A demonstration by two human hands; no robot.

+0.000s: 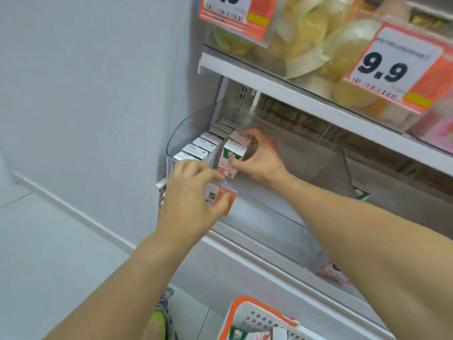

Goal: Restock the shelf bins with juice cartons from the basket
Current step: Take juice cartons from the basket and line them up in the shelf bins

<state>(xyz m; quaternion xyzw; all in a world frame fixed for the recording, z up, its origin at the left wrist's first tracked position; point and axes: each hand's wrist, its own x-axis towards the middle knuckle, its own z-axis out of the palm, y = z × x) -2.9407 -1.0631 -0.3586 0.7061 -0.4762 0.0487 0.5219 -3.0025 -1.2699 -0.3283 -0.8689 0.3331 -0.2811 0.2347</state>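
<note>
While the right hand [259, 158] pinches a carton [231, 155] and the left hand [193, 200] spreads against the bin [176, 141], a careless shove could topple the row [203, 148].

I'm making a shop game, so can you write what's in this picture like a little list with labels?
place: shop shelf
bin: clear, row of cartons along its left side
right hand: grips a pink carton, upright in the bin
left hand: fingers touch the bin's front, over a price tag
basket: white and orange, below, cartons inside
upper shelf: bagged goods, tag reading 9.9
</note>
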